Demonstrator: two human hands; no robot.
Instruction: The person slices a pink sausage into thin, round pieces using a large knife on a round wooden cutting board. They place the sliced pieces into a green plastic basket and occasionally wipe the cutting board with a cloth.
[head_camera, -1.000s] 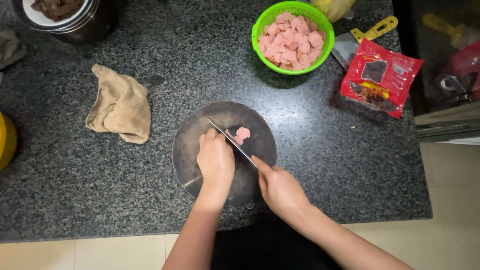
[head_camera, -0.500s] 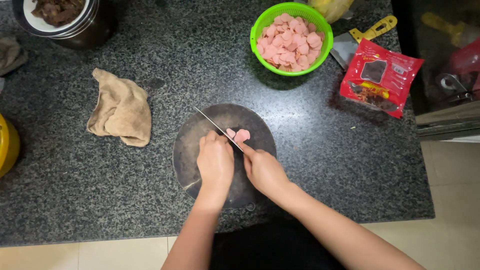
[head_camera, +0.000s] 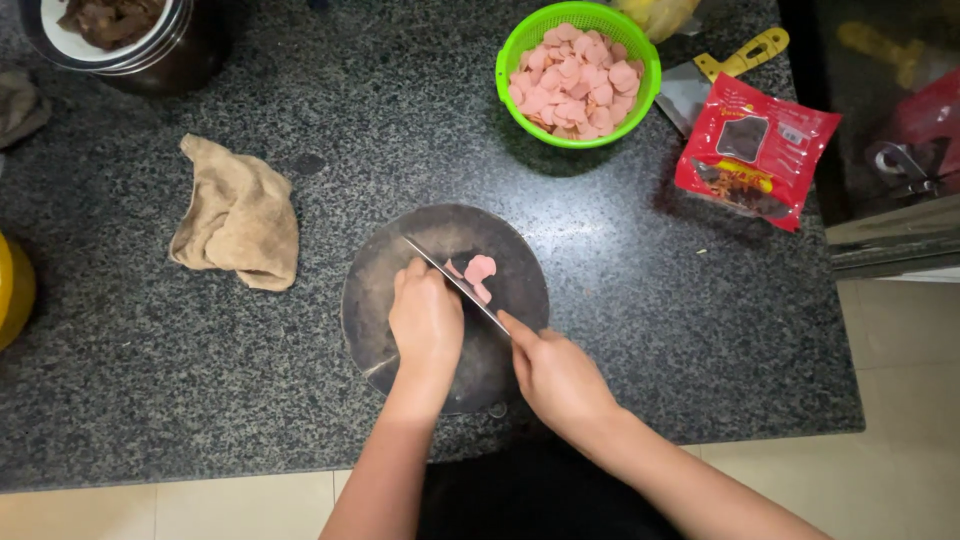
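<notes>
A round dark cutting board (head_camera: 380, 285) lies on the granite counter in front of me. My right hand (head_camera: 556, 374) grips a knife (head_camera: 452, 280) whose blade slants up and left across the board. My left hand (head_camera: 425, 322) rests curled on the board just left of the blade, over whatever is under its fingers; that piece is hidden. A few pink sausage slices (head_camera: 478, 270) lie on the far side of the blade.
A green basket (head_camera: 640, 100) full of pink slices stands behind the board. A red food packet (head_camera: 755, 150) and a yellow-handled cleaver (head_camera: 720, 68) lie right. A beige cloth (head_camera: 238, 213) lies left; a steel pot (head_camera: 130, 35) sits far left.
The knife has shifted slightly along the board between cuts, and my right hand moved in then back out. My left hand stays in place.
</notes>
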